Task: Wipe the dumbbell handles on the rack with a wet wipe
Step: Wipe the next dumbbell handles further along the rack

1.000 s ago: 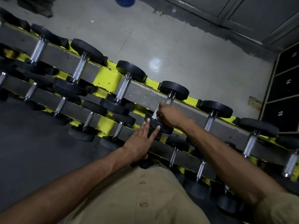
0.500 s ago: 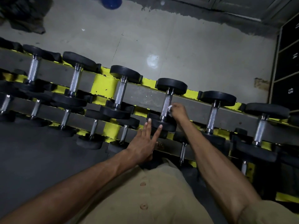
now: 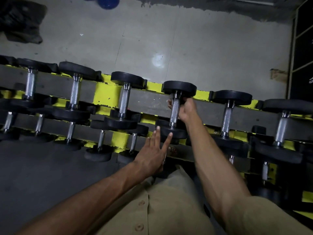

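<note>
Right hand: your right hand (image 3: pixel 187 109) is clamped round the far end of a dumbbell handle (image 3: pixel 175 110), coming in from 3 o'clock of the bar.
Wet wipe: a pale scrap of the wet wipe (image 3: pixel 169 101) shows at your fingertips, at 9 o'clock of the handle; the rest is hidden in your grip.
Left hand: your left hand (image 3: pixel 150 155) lies flat with its fingers straight and spread, two fingertips touching the near head (image 3: pixel 176 133) of the same dumbbell, at 6 o'clock of your right hand.
Dumbbell: it lies across the top tier, its far head (image 3: pixel 179 89) at 12 o'clock of your right hand.
Rack: the rack (image 3: pixel 105 95) is yellow with grey rails and runs from 9 to 3 o'clock, with black-headed dumbbells side by side on two tiers.
Writing: pale marks on the lockers (image 3: pixel 303 53) at 2 o'clock are cut off at the edge and cannot be read.
Containers: the locker doors are closed, so their contents are hidden.
Floor: a blue object (image 3: pixel 108 3) sits at 12 o'clock and a dark bundle (image 3: pixel 20 22) at 10 o'clock.
</note>
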Demonstrator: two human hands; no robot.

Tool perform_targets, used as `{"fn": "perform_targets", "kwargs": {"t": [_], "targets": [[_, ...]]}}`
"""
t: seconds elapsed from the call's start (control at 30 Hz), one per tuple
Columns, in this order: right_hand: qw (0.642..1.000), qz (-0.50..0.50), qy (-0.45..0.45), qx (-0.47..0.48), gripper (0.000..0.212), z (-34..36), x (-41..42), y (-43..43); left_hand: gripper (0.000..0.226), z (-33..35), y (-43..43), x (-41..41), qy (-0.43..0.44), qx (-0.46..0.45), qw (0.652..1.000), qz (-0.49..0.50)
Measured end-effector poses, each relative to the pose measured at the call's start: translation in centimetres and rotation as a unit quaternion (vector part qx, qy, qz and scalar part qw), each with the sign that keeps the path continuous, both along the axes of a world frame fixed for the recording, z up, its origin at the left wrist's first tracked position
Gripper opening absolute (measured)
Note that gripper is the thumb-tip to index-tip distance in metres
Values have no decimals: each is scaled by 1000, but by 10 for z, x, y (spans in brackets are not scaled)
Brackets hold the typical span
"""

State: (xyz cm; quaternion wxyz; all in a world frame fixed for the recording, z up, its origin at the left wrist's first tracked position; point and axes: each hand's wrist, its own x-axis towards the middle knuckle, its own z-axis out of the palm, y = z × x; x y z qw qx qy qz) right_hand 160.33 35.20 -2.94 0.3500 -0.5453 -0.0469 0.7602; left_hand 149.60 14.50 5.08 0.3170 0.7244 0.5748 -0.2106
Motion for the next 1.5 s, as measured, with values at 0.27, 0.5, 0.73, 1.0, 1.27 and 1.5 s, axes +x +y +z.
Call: {"fn": "perform_targets", "kwargs": {"t": [0.27, 0.5, 0.73, 1.0, 1.27, 1.5], "targets": [[974, 78, -203, 65, 33, 0, 2, -28, 126, 0, 0, -1, -1, -9, 1000, 0], [999, 24, -35, 21, 45, -2, -2, -18, 128, 2, 1, -3, 1, -8, 1000, -8], [999, -38, -1, -25, 39, -1, -3, 0, 118, 3, 2, -4, -1, 1, 1000, -8], [734, 77, -596, 316, 8, 6, -9, -44, 126, 0, 1, -3, -1, -1, 1000, -7], [427, 365, -618, 550, 42, 0, 36, -43, 127, 3, 1, -2, 5, 2, 1000, -10], [224, 677, -591, 378, 24, 50, -23, -24, 125, 0, 0, -1, -3, 6, 1000, 2]]}}
